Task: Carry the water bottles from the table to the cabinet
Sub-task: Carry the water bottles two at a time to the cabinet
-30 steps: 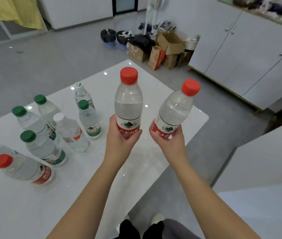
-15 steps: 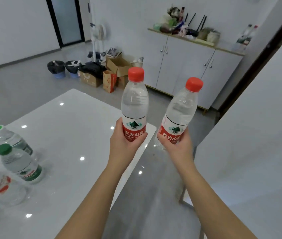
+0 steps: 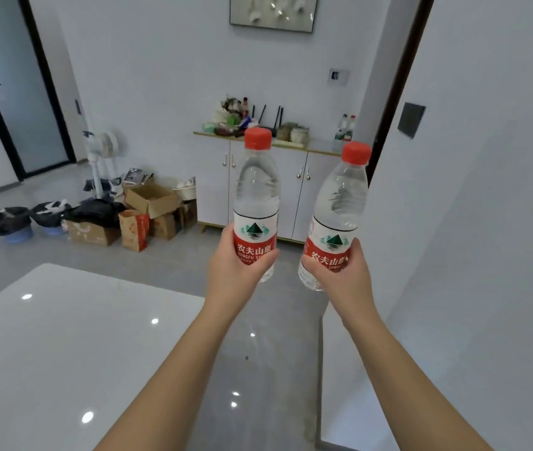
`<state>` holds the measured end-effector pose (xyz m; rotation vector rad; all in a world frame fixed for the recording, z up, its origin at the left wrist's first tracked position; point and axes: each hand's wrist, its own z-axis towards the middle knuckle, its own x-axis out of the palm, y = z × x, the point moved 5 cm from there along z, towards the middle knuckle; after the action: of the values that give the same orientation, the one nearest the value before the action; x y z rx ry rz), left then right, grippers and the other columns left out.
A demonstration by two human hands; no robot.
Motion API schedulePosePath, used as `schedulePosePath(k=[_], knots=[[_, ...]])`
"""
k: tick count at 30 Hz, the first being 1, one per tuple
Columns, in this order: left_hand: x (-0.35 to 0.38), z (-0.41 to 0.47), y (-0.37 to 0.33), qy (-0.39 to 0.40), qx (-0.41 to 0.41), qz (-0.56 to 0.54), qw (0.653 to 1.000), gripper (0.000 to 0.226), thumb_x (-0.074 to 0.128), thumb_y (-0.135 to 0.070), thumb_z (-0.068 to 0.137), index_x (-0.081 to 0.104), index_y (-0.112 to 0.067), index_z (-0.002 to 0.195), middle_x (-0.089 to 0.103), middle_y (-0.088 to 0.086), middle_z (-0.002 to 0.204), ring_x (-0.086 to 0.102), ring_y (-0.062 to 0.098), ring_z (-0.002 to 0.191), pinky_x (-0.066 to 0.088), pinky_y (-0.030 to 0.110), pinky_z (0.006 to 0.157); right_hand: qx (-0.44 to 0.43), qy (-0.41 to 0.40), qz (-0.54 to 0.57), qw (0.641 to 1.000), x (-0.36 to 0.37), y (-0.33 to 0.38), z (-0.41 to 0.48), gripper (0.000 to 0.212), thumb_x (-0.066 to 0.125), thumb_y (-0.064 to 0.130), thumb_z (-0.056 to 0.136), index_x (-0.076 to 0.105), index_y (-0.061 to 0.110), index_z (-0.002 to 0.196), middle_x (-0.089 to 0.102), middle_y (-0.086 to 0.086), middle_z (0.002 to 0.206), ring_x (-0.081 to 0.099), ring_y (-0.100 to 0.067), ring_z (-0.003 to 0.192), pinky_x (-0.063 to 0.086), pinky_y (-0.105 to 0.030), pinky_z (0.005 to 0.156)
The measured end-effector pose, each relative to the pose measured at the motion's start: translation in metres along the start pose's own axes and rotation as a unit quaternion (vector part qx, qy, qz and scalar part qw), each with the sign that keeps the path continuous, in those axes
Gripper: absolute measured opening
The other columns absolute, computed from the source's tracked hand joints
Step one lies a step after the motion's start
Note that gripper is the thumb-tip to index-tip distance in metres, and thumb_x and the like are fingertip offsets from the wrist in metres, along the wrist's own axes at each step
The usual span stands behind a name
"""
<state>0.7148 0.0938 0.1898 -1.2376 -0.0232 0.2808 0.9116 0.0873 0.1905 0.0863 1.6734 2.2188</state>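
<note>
Over the grey floor, just past the corner of the white table, we hold two water bottles up at arm's length. Our left hand wraps the red label of the left bottle, thumb on one side and fingers curled round the other. Our right hand grips the right bottle the same way, low on its label. Both bottles are clear plastic with red caps and a red-and-white label bearing a green mountain mark. The left one stands upright and the right one leans slightly rightward, the two held apart. Across the room the white cabinet stands against the wall with its doors closed, clutter and two more bottles on top. Cardboard boxes sit on the floor to its left.
</note>
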Motion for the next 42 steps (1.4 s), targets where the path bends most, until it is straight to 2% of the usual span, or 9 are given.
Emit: schedulePosePath(k=[4,7,15,18,25,30,33,39,42], knots=[[0.011,0.026,-0.017,0.028,0.012,-0.008,0.999,0.059,0.083,-0.025,0.073,0.05,-0.028,0.122,0.062,-0.015,0.108,0.059,-0.003,0.097,0.05,0.017,0.081,-0.005,-0.03,-0.013,0.999,-0.008,0.015,0.019,0.066,0.085,0.026,0.071,0.047,0.034,0.124,0.058,0.026,0.105,0.058,0.004,0.095,0.048,-0.021,0.082],[0.016,0.046,-0.032,0.044,0.025,-0.003,0.999,0.058,0.082,-0.026,0.074,0.051,-0.025,0.123,0.063,-0.013,0.108,0.061,0.001,0.097,0.05,0.017,0.08,-0.013,-0.045,-0.02,0.999,-0.013,0.028,0.034,0.066,0.085,0.028,0.071,0.048,0.03,0.126,0.062,0.018,0.111,0.061,-0.003,0.101,0.052,-0.029,0.089],[0.033,0.093,-0.078,0.079,0.068,-0.008,0.995,0.055,0.082,-0.026,0.072,0.052,-0.028,0.118,0.065,-0.013,0.104,0.062,0.002,0.093,0.051,0.02,0.075,-0.042,-0.082,-0.009,0.996,-0.025,0.058,0.068,0.069,0.085,0.032,0.07,0.049,0.031,0.128,0.063,0.017,0.11,0.062,-0.003,0.098,0.054,-0.028,0.084],[0.04,0.106,-0.089,0.083,0.073,-0.022,0.994,0.053,0.083,-0.025,0.073,0.051,-0.028,0.116,0.064,-0.014,0.102,0.06,-0.001,0.091,0.049,0.017,0.07,-0.052,-0.089,-0.022,0.994,-0.028,0.068,0.081,0.067,0.085,0.032,0.069,0.05,0.03,0.126,0.064,0.014,0.111,0.063,-0.005,0.099,0.055,-0.032,0.088],[0.053,0.138,-0.102,0.086,0.088,-0.01,0.992,0.061,0.084,-0.027,0.072,0.051,-0.024,0.123,0.063,-0.01,0.107,0.06,0.003,0.092,0.047,0.016,0.068,-0.074,-0.1,-0.045,0.991,-0.03,0.088,0.107,0.065,0.085,0.032,0.071,0.049,0.03,0.125,0.063,0.012,0.113,0.062,-0.008,0.102,0.052,-0.026,0.085],[0.059,0.154,-0.103,0.086,0.098,-0.004,0.991,0.065,0.083,-0.027,0.073,0.05,-0.022,0.127,0.06,-0.009,0.109,0.059,0.01,0.097,0.048,0.019,0.074,-0.071,-0.093,-0.052,0.992,-0.024,0.09,0.121,0.062,0.083,0.032,0.072,0.047,0.032,0.123,0.059,0.019,0.105,0.058,0.002,0.091,0.044,-0.011,0.069],[0.061,0.165,-0.101,0.088,0.099,-0.003,0.991,0.064,0.084,-0.028,0.072,0.05,-0.022,0.127,0.062,-0.008,0.11,0.06,0.01,0.097,0.049,0.02,0.075,-0.063,-0.096,-0.056,0.992,-0.019,0.088,0.129,0.06,0.083,0.033,0.073,0.044,0.037,0.118,0.055,0.024,0.099,0.055,0.005,0.086,0.041,-0.009,0.064],[0.061,0.184,-0.099,0.092,0.102,-0.001,0.991,0.064,0.084,-0.029,0.071,0.051,-0.024,0.126,0.062,-0.009,0.111,0.061,0.01,0.099,0.051,0.023,0.078,-0.06,-0.097,-0.046,0.992,-0.01,0.085,0.147,0.064,0.083,0.031,0.074,0.048,0.028,0.127,0.062,0.011,0.114,0.061,-0.007,0.102,0.048,-0.015,0.075],[0.062,0.195,-0.101,0.094,0.111,0.002,0.989,0.065,0.084,-0.03,0.072,0.051,-0.024,0.127,0.062,-0.009,0.111,0.06,0.01,0.099,0.05,0.023,0.078,-0.061,-0.1,-0.045,0.992,-0.007,0.083,0.158,0.06,0.083,0.03,0.074,0.047,0.032,0.122,0.061,0.013,0.111,0.06,-0.003,0.096,0.046,-0.012,0.072]])
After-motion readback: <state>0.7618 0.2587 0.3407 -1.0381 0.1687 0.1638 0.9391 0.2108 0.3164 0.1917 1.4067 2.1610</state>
